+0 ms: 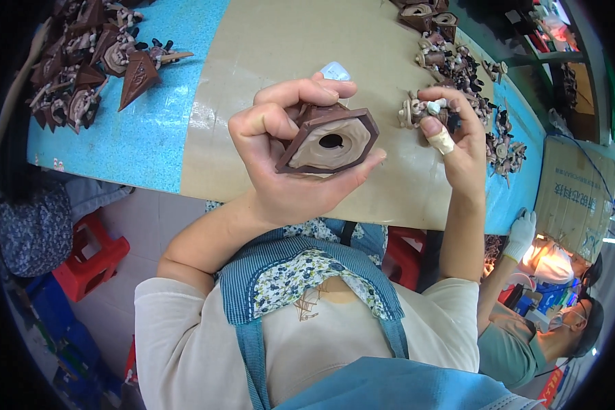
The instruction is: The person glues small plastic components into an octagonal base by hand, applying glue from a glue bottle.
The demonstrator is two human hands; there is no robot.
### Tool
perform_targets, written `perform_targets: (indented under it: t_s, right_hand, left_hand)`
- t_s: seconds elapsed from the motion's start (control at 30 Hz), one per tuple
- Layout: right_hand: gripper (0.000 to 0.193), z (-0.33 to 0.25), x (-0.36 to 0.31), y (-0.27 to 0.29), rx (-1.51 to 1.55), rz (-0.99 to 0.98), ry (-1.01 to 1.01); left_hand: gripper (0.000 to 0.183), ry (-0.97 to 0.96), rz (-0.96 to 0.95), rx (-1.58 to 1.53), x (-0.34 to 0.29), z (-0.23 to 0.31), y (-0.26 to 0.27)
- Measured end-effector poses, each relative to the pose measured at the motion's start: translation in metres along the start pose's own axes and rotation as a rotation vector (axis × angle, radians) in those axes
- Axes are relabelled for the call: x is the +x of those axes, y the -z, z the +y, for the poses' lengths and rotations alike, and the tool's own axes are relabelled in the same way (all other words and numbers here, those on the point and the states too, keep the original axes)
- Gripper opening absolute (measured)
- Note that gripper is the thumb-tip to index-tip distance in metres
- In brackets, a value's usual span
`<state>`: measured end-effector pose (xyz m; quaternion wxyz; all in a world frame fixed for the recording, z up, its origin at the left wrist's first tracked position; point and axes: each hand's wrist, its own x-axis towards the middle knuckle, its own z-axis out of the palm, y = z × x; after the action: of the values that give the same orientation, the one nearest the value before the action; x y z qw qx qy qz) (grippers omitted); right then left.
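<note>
My left hand [280,130], above the table's middle, wraps its fingers round a dark brown angular base [371,126]. The base's open side faces up at me: a beige, swirled inner face with a dark hole at its centre. Just beyond the fingertips shows a small pale blue-white piece [335,71]; I cannot tell whether it is touched. To the right, my right hand [461,140] pinches a small beige-and-brown figure [411,111] between thumb and fingers. A pale yellowish cover wraps that thumb.
Brown figures on angular bases [82,68] are heaped at the far left. Several smaller figures [458,68] lie along the right side. A cardboard box [574,195] and a co-worker's gloved hand [523,236] are at the right edge. A red stool [92,256] stands lower left.
</note>
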<state>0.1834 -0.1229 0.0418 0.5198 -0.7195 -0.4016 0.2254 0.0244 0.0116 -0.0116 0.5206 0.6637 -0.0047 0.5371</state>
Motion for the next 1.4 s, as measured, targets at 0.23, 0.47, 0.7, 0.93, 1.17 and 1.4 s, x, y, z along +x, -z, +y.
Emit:
perform_targets:
  t_s: [0.23, 0.47, 0.7, 0.93, 1.17, 1.4]
  right_hand:
    - [0.031, 0.001, -0.018, -0.005, 0.324, 0.022, -0.056]
    - [0.034, 0.001, -0.027, 0.008, 0.456, -0.055, -0.076]
    - [0.024, -0.011, -0.039, 0.01, 0.255, -0.163, 0.168]
    - [0.026, -0.025, -0.031, 0.01, -0.313, -0.324, 0.542]
    - [0.028, -0.042, -0.026, 0.0, -0.522, -0.445, 0.721]
    - [0.039, -0.049, -0.022, -0.012, -0.523, -0.581, 0.756]
  left_hand:
    - [0.081, 0.046, -0.013, -0.049, -0.002, 0.003, -0.002]
    - [0.074, 0.544, -0.13, -0.378, -0.005, 0.018, -0.001]
    - [0.071, 0.612, -0.504, -0.082, -0.002, 0.023, -0.014]
    - [0.066, 0.868, -0.663, -0.242, 0.004, 0.029, -0.015]
    - [0.062, 0.724, -0.711, -0.201, 0.004, 0.029, -0.009]
    - [0.058, 0.698, -0.778, -0.324, 0.002, 0.022, -0.004]
